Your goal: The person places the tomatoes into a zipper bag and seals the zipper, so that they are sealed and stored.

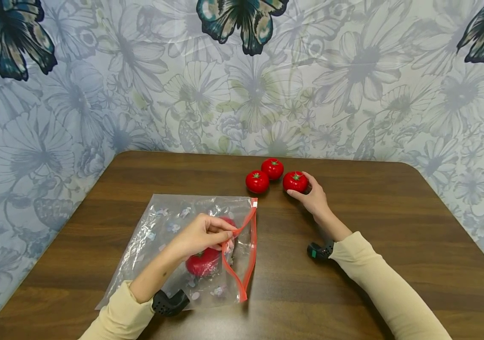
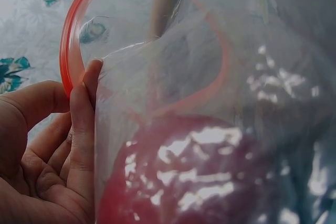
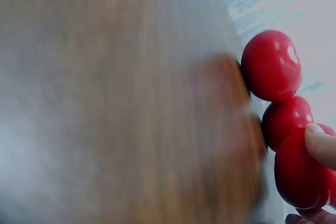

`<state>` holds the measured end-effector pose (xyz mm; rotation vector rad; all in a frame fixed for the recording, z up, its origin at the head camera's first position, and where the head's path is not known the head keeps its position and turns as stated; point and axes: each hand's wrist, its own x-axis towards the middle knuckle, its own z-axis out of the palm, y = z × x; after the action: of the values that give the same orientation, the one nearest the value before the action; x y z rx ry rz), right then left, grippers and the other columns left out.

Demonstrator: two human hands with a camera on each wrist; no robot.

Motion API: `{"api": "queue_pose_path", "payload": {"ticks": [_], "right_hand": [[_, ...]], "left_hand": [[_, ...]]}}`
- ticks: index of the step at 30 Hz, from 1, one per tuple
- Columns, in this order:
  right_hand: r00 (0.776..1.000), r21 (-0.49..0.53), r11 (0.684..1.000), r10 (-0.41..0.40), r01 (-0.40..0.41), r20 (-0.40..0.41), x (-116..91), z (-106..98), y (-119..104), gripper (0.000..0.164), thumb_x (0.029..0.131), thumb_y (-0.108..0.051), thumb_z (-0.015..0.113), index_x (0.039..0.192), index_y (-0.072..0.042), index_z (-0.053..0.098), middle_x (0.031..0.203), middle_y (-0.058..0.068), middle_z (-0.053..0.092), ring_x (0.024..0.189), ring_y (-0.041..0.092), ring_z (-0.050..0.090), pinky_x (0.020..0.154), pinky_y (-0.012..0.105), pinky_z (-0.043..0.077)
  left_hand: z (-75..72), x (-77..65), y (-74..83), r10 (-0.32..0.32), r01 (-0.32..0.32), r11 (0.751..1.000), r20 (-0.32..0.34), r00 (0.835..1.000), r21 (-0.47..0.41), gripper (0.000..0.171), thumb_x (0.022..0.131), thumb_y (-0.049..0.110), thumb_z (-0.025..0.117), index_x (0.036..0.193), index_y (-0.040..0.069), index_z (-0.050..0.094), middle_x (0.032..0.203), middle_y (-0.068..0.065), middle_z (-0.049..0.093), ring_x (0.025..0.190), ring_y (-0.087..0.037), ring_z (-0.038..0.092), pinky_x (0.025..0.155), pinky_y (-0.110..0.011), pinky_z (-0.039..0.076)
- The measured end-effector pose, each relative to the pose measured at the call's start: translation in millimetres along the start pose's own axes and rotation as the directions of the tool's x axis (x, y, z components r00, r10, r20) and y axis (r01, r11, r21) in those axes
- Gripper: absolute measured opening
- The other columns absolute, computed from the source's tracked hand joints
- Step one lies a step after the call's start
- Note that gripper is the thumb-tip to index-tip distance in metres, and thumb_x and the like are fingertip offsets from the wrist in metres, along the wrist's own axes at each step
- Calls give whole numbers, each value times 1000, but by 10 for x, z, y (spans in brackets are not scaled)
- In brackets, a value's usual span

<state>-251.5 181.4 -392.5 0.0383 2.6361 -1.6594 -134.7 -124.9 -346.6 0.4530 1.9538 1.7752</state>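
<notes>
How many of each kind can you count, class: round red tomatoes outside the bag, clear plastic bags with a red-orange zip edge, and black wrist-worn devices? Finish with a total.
Round red tomatoes outside the bag: 3
Clear plastic bag with red-orange zip edge: 1
Black wrist-worn devices: 2
Total: 6

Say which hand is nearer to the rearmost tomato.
Right. The right hand grips the neighbouring tomato, right of the rearmost tomato; the left hand is farther off, in front and left of it, holding the bag.

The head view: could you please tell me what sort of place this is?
Probably an indoor tabletop workspace, perhaps at home: a wood-grain table bearing tomatoes and a clear zip bag, with floral wall covering behind.
</notes>
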Motion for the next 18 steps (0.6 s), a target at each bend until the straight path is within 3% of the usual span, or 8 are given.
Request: {"api": "queue_pose_path", "payload": {"ticks": [8,18], "right_hand": [[999,65,997,-46,44,22,-133,-4,-53,75,86,-15,70,146,-6,27,144,17,34,130,30,34,104,42,31],[996,117,991,-68,62,52,-334,7,-80,74,85,-12,70,145,-4,28,146,18,30,135,27,25,108,38,22]], "left_hand": [[3,8,-8,-10,10,1000,-4,1000,6,23,91,1,59,108,-15,62,80,-17,67,70,-18,66,68,-35,56],[11,-6,0,-13,14,1000,-10,1000,7,24,91,2,60,107,-15,62,78,-16,67,69,-18,65,69,-35,56]]}}
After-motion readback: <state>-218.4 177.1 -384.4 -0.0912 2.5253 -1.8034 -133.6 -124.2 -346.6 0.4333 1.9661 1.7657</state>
